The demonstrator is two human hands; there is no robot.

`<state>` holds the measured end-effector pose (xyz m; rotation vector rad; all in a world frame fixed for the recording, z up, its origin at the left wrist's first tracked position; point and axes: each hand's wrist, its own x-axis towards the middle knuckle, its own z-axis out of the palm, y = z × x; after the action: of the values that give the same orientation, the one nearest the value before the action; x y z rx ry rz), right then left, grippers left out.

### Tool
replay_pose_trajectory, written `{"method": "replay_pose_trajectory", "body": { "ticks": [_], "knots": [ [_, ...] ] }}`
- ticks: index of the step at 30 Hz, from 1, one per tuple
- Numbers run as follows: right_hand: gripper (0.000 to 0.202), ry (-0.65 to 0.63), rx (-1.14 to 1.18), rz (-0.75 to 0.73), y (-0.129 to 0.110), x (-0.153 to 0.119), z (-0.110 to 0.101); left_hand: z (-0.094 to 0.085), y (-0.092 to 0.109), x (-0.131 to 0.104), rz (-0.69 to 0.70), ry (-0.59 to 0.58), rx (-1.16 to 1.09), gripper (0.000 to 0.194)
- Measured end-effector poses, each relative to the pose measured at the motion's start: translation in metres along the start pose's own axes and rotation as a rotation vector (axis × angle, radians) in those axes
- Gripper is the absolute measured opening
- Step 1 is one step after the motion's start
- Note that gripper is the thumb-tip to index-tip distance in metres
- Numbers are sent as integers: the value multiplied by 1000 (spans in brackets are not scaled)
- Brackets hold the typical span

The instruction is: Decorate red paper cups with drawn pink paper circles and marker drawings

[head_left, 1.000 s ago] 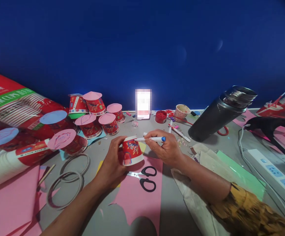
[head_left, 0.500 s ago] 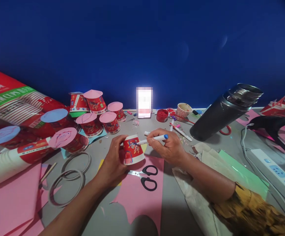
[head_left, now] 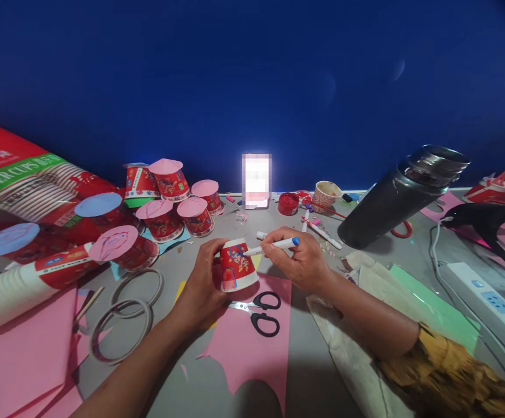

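My left hand (head_left: 206, 277) is closed around a red and white paper cup (head_left: 238, 267), which it holds upside down and slightly tilted above the table. Blue pen marks show on the cup's printed side. In my right hand (head_left: 300, 258) is a white marker pen (head_left: 276, 245) with a blue end, pinched between thumb and fingers; its tip meets the cup's side near the top. Below the cup, black-handled scissors (head_left: 264, 313) lie on a cut sheet of pink paper (head_left: 252, 354). The fingers on the cup's far side are hidden.
Several red cups with paper tops, one a pink-topped cup (head_left: 195, 216), stand at left behind two tape rings (head_left: 122, 331). A glowing phone (head_left: 256, 181) leans at the back. A black flask (head_left: 392, 203), cloth (head_left: 343, 331) and power strip (head_left: 496, 302) are at right.
Both hands stay almost in place, with the marker tip still against the cup. The whole view has shifted very slightly.
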<state>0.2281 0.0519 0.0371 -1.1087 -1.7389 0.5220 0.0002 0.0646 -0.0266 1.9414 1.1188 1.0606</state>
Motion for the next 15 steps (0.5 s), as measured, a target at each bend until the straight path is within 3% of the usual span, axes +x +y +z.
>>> {"method": "replay_pose_trajectory", "body": {
  "ticks": [15],
  "knots": [
    [16, -8, -18, -27, 1, -2, 0, 0, 4, 1, -3, 19, 9, 78]
  ]
}}
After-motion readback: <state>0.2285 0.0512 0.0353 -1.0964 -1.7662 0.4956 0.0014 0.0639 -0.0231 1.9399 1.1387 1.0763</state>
